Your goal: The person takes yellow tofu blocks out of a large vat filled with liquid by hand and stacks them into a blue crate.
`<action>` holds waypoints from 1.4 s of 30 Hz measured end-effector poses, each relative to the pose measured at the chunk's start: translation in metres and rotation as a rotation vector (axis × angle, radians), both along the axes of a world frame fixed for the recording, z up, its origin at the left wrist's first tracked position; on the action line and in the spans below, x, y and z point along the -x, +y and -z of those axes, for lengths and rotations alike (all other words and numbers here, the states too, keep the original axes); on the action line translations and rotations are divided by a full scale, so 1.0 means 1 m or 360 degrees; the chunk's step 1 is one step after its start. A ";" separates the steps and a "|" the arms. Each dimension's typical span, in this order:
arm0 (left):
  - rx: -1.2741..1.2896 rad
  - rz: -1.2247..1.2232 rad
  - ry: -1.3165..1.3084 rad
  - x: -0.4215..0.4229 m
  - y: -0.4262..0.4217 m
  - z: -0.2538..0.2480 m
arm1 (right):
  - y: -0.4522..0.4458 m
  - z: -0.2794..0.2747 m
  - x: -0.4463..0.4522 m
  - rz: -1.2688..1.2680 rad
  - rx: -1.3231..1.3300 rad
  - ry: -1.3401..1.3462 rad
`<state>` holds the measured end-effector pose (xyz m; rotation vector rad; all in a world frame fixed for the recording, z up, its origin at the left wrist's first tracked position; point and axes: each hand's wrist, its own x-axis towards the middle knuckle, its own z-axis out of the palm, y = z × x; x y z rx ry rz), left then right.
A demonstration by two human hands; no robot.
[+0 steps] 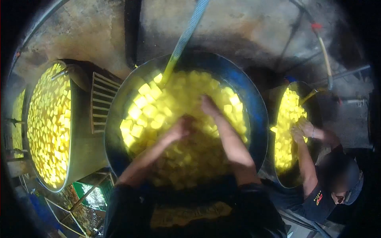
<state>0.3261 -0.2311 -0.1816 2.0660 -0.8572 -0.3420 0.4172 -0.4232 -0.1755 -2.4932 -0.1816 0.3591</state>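
Observation:
Pale yellow cubes (145, 104) that look like tofu lie in murky yellow liquid in a large round blue vat (258, 115) in front of me. My left hand (184, 126) is over the middle of the vat, at or just under the liquid's surface. Farther out and to the right, my right hand (208, 104) reaches down to the liquid. Both hands are blurred and partly sunk in the liquid, so their fingers do not show. A braided blue hose (188, 35) runs down into the vat's far side, left of my right hand.
Left stands a metal vat (83, 139) of yellow cubes, beside a slatted rack (105, 103). At right, a person (331, 186) has both hands in another vat (287, 184) of cubes. A green crate (83, 190) sits low left.

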 end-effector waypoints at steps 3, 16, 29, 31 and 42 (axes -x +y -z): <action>0.0872 -0.0462 0.1132 -0.005 0.014 -0.012 | -0.017 -0.032 0.019 0.0167 -0.0735 0.0403; 0.2577 -0.1304 0.1967 0.013 -0.044 -0.061 | 0.034 -0.106 0.112 0.0197 -0.0771 0.0000; 0.2498 -0.1172 0.1297 0.010 0.000 -0.031 | 0.059 -0.063 0.030 -0.0240 -0.0089 -0.0316; 0.1930 -0.1275 0.0659 0.005 0.017 -0.018 | 0.051 0.027 0.013 -0.0366 -0.0040 -0.0444; 0.2299 -0.1398 0.1235 0.020 0.031 -0.072 | 0.042 -0.132 0.112 0.0280 -0.1418 0.0521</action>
